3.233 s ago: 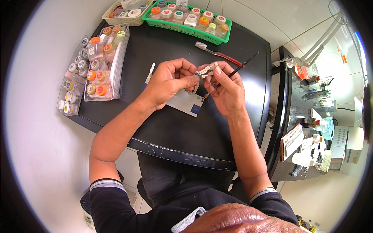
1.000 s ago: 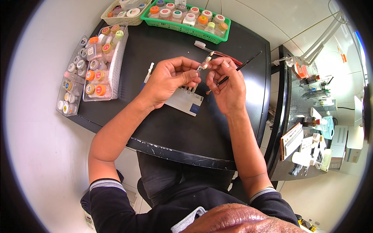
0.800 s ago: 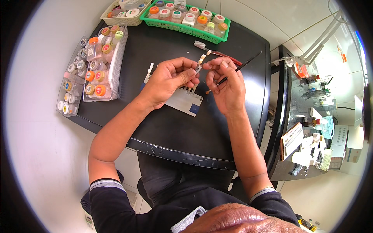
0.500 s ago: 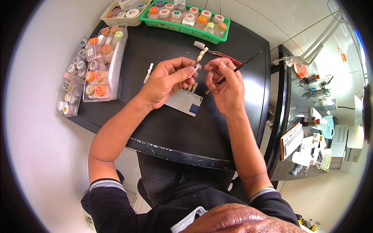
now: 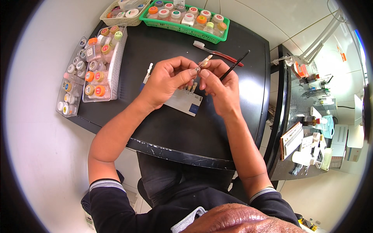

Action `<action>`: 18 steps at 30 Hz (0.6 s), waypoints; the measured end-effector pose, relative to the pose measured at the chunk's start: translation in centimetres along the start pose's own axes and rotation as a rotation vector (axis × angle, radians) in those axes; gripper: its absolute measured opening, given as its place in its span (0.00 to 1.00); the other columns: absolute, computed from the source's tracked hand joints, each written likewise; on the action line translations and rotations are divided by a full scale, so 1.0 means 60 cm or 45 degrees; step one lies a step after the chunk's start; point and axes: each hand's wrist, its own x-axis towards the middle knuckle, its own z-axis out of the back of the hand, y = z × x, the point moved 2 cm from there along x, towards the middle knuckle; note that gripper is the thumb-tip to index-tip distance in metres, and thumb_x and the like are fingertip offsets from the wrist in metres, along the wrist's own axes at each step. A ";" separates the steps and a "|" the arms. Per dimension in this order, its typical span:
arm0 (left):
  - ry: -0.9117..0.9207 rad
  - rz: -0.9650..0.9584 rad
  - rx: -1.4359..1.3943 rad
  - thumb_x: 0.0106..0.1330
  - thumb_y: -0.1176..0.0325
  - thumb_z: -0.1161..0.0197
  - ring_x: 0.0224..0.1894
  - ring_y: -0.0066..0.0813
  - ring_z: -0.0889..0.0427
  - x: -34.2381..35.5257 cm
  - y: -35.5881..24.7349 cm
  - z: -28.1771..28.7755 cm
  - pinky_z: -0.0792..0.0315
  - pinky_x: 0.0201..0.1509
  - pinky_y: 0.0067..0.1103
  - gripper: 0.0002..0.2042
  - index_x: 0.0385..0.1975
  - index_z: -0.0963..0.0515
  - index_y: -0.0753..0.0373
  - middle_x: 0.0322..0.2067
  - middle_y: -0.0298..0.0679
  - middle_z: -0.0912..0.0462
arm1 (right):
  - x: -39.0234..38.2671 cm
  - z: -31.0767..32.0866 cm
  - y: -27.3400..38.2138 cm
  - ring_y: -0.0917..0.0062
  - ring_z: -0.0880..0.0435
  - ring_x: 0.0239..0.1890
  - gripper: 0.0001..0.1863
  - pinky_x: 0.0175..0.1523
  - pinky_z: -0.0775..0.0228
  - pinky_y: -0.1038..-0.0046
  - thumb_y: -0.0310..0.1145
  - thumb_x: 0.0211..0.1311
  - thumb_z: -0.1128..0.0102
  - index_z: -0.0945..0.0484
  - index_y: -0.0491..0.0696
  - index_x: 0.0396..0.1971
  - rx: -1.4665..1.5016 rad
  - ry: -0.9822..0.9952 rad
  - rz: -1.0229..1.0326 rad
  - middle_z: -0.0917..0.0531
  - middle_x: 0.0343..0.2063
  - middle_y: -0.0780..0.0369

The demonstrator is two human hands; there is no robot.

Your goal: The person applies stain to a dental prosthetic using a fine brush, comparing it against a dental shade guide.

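Note:
Between the thumb and fingers of my left hand is a small holder carrying a short row of tooth-coloured dental crowns, tilted up and to the right. My right hand is closed around a slim black brush, whose handle slants up to the right. Its thumb and index finger meet the holder near my left fingertips, so the exact contact is partly hidden. Below the hands lies a pale grey card with a blue corner. Several tooth-shaped shade tabs stand at its upper edge, partly covered by my hands.
A red-handled toothbrush lies beyond my hands on the black table. A green basket of jars stands at the back. Clear trays of lidded jars line the left. A cluttered side counter is at the right.
My right hand has moved left and now meets my left fingertips, with the brush carried along. The row of crowns has turned and tipped lower to the right.

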 end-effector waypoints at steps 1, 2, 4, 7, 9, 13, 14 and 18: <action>-0.048 -0.085 0.140 0.77 0.70 0.30 0.36 0.14 0.19 0.000 -0.002 -0.006 0.24 0.42 0.16 0.08 0.49 0.15 0.67 0.36 0.32 0.13 | -0.002 -0.006 0.001 0.87 0.17 0.33 0.15 0.34 0.30 0.83 0.33 0.71 0.27 0.17 0.41 0.50 -0.061 -0.024 0.051 0.14 0.36 0.66; -0.050 -0.085 0.141 0.77 0.70 0.30 0.36 0.14 0.19 -0.001 0.000 -0.010 0.24 0.42 0.16 0.08 0.49 0.15 0.67 0.36 0.32 0.13 | -0.003 -0.010 0.001 0.87 0.17 0.34 0.15 0.36 0.27 0.82 0.33 0.70 0.26 0.17 0.41 0.50 -0.117 -0.043 0.102 0.14 0.35 0.67; -0.077 -0.304 0.286 0.75 0.72 0.28 0.40 0.14 0.16 -0.003 0.001 -0.017 0.22 0.44 0.16 0.09 0.49 0.16 0.66 0.37 0.32 0.13 | -0.003 -0.008 0.001 0.87 0.16 0.35 0.15 0.37 0.24 0.81 0.32 0.70 0.25 0.17 0.41 0.50 -0.138 -0.039 0.121 0.13 0.35 0.67; -0.099 -0.335 0.445 0.75 0.75 0.28 0.40 0.14 0.16 -0.006 -0.001 -0.013 0.21 0.45 0.17 0.08 0.49 0.17 0.68 0.38 0.33 0.12 | -0.002 -0.005 -0.001 0.87 0.16 0.35 0.14 0.38 0.22 0.80 0.32 0.71 0.25 0.16 0.40 0.49 -0.159 -0.037 0.170 0.13 0.36 0.66; -0.104 -0.329 0.423 0.74 0.75 0.28 0.39 0.14 0.15 -0.006 0.000 -0.012 0.20 0.45 0.16 0.09 0.49 0.17 0.68 0.38 0.34 0.12 | -0.003 -0.006 0.002 0.87 0.16 0.35 0.14 0.38 0.23 0.80 0.32 0.72 0.26 0.16 0.39 0.48 -0.153 -0.033 0.198 0.12 0.36 0.65; -0.140 -0.376 0.517 0.73 0.76 0.26 0.38 0.15 0.14 -0.007 0.000 -0.013 0.19 0.44 0.16 0.10 0.49 0.17 0.68 0.39 0.35 0.11 | -0.005 -0.006 0.007 0.86 0.16 0.35 0.12 0.38 0.22 0.79 0.32 0.73 0.27 0.15 0.39 0.45 -0.169 -0.069 0.182 0.12 0.37 0.64; -0.141 -0.376 0.518 0.73 0.76 0.26 0.38 0.15 0.14 -0.007 0.002 -0.013 0.19 0.44 0.16 0.10 0.49 0.17 0.68 0.39 0.35 0.11 | -0.004 -0.005 0.006 0.86 0.16 0.35 0.11 0.39 0.22 0.79 0.32 0.74 0.27 0.15 0.40 0.45 -0.148 -0.069 0.176 0.12 0.38 0.64; -0.135 -0.409 0.531 0.71 0.77 0.26 0.39 0.16 0.12 -0.009 -0.003 -0.014 0.18 0.44 0.17 0.09 0.47 0.15 0.68 0.38 0.35 0.10 | -0.004 -0.001 0.001 0.86 0.17 0.35 0.10 0.40 0.22 0.79 0.31 0.74 0.27 0.15 0.40 0.44 -0.112 -0.025 0.181 0.12 0.38 0.64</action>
